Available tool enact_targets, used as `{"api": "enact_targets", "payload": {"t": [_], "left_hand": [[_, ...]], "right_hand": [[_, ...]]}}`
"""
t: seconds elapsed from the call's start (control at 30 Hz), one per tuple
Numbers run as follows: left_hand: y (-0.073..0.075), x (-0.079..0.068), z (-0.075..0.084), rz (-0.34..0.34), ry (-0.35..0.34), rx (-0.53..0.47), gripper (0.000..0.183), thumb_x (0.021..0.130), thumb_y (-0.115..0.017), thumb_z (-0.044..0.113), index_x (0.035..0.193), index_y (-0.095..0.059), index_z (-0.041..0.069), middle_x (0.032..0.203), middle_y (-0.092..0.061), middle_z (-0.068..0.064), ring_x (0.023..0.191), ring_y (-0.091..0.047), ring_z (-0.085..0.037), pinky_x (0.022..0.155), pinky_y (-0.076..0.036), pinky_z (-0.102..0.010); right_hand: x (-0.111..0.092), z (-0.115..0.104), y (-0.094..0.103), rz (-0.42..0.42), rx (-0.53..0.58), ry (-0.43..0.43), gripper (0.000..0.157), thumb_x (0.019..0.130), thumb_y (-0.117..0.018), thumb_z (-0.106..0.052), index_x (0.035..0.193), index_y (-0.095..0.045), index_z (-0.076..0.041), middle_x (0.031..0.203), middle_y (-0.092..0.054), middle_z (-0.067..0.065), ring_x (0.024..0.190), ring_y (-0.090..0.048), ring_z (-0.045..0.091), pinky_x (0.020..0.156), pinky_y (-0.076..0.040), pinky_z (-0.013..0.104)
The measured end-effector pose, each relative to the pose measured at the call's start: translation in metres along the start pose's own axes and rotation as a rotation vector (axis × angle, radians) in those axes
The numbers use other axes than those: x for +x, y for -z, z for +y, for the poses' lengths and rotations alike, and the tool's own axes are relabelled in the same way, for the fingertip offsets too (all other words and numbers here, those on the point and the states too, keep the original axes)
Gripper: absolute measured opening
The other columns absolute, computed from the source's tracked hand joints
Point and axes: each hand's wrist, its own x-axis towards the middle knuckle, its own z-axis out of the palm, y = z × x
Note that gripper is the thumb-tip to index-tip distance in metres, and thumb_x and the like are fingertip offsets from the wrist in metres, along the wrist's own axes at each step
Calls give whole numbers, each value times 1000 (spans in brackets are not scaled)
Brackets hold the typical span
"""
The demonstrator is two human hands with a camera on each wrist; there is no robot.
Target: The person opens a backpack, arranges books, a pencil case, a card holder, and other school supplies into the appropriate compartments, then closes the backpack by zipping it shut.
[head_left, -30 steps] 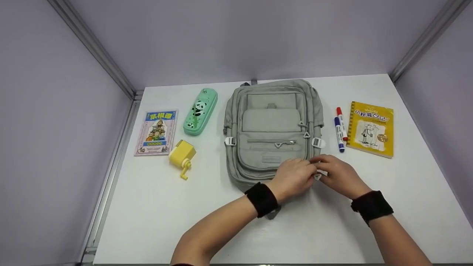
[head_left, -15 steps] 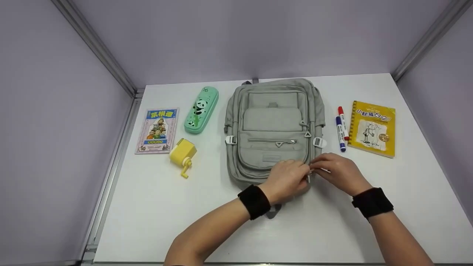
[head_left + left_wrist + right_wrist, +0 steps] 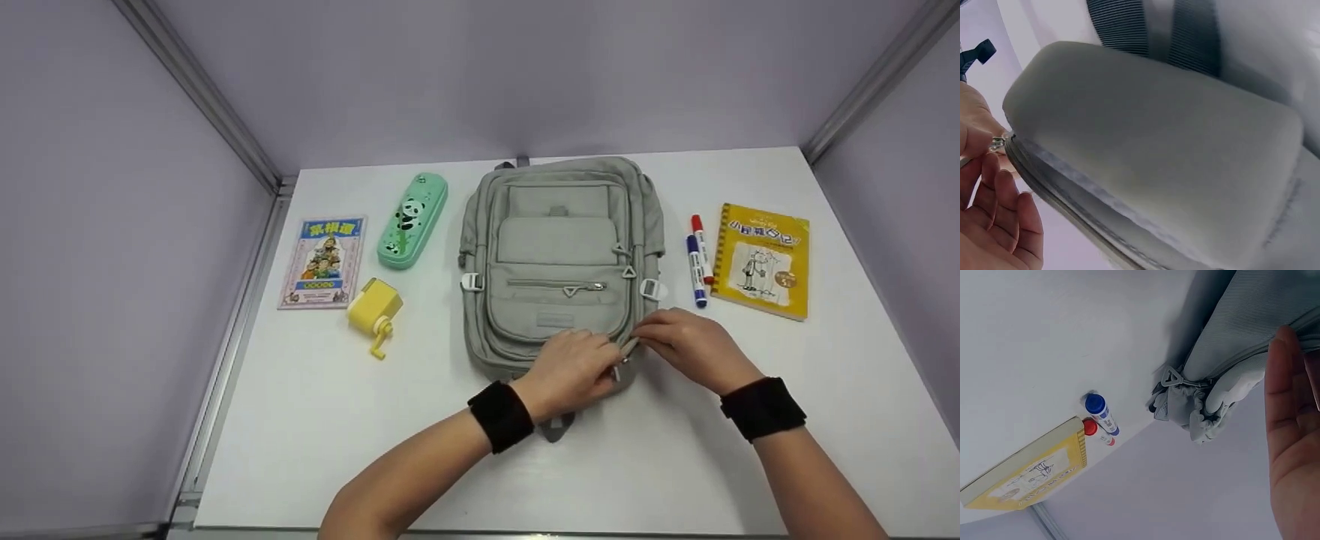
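A grey fabric backpack (image 3: 556, 240) lies on its back, front pockets up, its top toward twelve o'clock and white side buckles (image 3: 654, 289) near three and nine. At its five o'clock corner, the left hand (image 3: 570, 371) grips a zipper pull (image 3: 617, 373) and the right hand (image 3: 694, 349) pinches the edge; along the bottom, the zip seam (image 3: 1039, 184) gapes.

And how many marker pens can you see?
2: the red marker and the blue marker, lying side by side between the gray backpack and the yellow book. Any inside the backpack would be hidden.
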Motion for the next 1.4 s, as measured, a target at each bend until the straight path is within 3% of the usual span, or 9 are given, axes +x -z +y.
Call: {"api": "enact_targets", "payload": {"t": [0.3, 0.53, 0.67, 0.87, 1.4], "left_hand": [[-1, -5, -4, 23, 3, -26, 10, 92, -67, 25, 90, -59, 20, 87, -58, 10, 77, -54, -11, 67, -45, -30], [1, -3, -3, 15, 18, -29, 7, 92, -68, 23, 93, -61, 20, 87, -60, 8, 76, -57, -11, 65, -46, -29], [2, -6, -4, 12, 14, -17, 12, 92, -69, 28, 93, -61, 20, 87, -59, 9, 77, -56, -11, 67, -46, -29], [2, -18, -9, 13, -1, -35, 15, 89, -70, 27, 90, -58, 19, 87, -59, 9, 81, -57, -11, 70, -45, -29], [6, -47, -27, 76, 1, -60, 15, 84, -70, 20, 83, -55, 20, 81, -56, 9, 76, -56, -11, 69, -45, -31]], "right_hand": [[2, -11, 1, 15, -37, -36, 19, 84, -82, -9, 103, -80, -15, 103, -71, -4, 93, -61, 16, 73, -54, 36], [8, -26, -4, 11, -17, 79, 22, 81, -84, -10, 101, -81, -19, 98, -69, -8, 91, -62, 13, 73, -54, 33], [9, -27, -5, 1, -9, 83, 22, 81, -86, -12, 102, -81, -20, 98, -71, -9, 92, -65, 12, 75, -55, 34], [7, -26, -5, -17, 3, 58, 23, 83, -85, -13, 106, -81, -18, 101, -74, -7, 94, -67, 13, 77, -57, 36], [8, -29, -3, -18, -24, 20, 18, 84, -84, -12, 99, -77, -18, 94, -69, -9, 86, -65, 9, 72, -56, 34]]}}
